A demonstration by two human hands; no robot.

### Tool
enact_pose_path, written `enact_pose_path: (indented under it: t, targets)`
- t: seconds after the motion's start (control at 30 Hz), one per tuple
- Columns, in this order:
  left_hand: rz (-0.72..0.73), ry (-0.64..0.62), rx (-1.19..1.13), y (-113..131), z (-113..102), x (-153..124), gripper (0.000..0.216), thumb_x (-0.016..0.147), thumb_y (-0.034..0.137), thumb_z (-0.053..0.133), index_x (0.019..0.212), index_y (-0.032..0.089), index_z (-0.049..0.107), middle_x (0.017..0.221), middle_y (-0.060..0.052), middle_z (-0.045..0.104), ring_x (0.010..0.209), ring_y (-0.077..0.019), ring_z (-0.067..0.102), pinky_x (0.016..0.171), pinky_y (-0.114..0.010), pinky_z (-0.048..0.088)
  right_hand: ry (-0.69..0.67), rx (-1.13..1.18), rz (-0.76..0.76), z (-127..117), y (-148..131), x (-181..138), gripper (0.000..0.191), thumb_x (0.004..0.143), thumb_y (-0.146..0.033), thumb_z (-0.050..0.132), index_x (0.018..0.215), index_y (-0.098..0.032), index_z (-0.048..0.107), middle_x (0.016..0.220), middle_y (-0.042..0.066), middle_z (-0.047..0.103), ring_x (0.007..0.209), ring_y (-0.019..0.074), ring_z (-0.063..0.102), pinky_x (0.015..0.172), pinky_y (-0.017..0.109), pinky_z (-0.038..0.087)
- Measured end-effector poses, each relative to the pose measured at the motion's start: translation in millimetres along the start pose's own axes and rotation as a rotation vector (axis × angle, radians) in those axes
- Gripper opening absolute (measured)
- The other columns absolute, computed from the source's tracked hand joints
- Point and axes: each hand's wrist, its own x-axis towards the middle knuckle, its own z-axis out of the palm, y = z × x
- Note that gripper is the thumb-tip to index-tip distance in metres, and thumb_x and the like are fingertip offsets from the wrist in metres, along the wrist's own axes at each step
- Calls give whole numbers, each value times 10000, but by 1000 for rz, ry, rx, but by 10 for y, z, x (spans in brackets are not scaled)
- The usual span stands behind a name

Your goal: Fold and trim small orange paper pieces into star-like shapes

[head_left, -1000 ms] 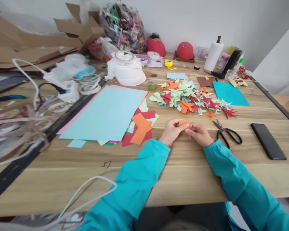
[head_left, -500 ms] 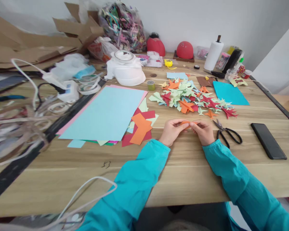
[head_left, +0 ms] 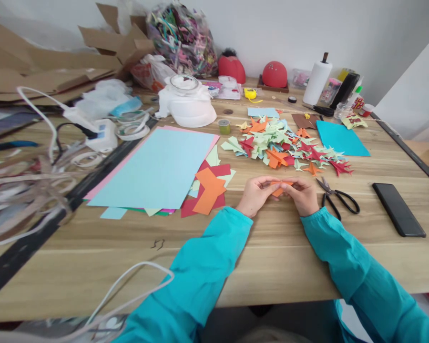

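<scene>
Most of the orange paper (head_left: 279,188) is hidden between the fingers; its fold shape cannot be made out. It is thin, matte, with a pointed corner showing below. Left hand (head_left: 256,194) and right hand (head_left: 305,195) meet just above the wooden desk (head_left: 279,247), each grip pinched on the paper, beside black scissors (head_left: 338,196).

No lettering, label, brand or number can be read anywhere on the cluttered wooden table (head_left: 293,257); the packets at two o'clock are too small.
</scene>
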Motion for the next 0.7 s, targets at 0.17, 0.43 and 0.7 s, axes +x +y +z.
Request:
enact_pose_path:
  t: [0.17,0.43,0.7]
  targets:
    - [-7,-18,-8,-11,1,3,313,619,326,713,821,100,637,683,-52,672,572,-167,639,456,-250,514,7,15,10,6,14,-4,216,583,-323,755,701,-165,668,596,7,658,481,131,596,439,250,476]
    - [25,25,45,-13,7,2,289,618,329,709,795,105,661,672,-49,673,581,-161,636,471,-250,524,7,5,76,-19,47,8,257,599,-371,737,716,-163,642,538,-10,634,455,119,577,422,230,436]
    - [8,44,20,-33,4,9,307,601,328,719,811,115,653,673,-35,667,602,-156,634,486,-254,535,-28,-36,25,-28,42,6,245,642,-391,705,624,-171,598,497,-22,597,427,93,517,424,222,404]
